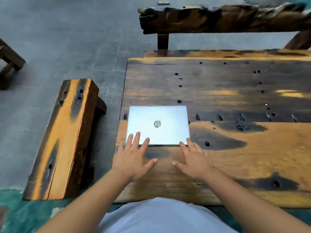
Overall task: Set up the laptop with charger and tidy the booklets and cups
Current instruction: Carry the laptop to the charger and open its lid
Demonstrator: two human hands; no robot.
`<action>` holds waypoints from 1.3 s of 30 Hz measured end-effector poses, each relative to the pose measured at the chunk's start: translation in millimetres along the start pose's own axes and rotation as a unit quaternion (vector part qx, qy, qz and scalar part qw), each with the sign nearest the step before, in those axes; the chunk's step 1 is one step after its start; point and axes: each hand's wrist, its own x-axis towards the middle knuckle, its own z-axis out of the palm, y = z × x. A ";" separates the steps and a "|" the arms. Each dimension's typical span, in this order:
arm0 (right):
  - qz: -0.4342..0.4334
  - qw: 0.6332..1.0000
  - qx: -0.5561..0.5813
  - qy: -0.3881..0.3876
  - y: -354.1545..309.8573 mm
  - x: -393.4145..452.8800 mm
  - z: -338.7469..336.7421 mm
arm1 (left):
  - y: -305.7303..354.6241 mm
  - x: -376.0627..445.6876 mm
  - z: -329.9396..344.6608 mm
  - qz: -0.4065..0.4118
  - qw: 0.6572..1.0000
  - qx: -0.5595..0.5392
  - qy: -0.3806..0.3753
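Now: closed silver laptop [157,125] flat on wooden table [235,148], near its left end. Left hand [134,157] and right hand [193,160], fingers spread, fingertips on lid's near edge.

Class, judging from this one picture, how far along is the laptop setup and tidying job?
Done: the laptop lies on the table, lid closed. In hand: left hand and right hand rest open at its near edge. Left: opening it and plugging in; no charger, booklets or cups are in view.
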 end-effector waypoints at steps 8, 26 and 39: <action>0.063 0.998 0.013 0.001 -37.5 33.6 -9.8 | -44.1 36.6 -4.4 0.050 0.998 -0.005 -0.023; 0.088 0.991 0.045 -0.093 11.4 143.3 -28.9 | -81.1 139.7 20.4 -0.109 0.963 -0.188 -0.157; 0.258 0.892 0.370 0.003 20.0 201.1 -2.6 | -78.1 195.9 56.1 -0.292 0.855 -0.418 -0.095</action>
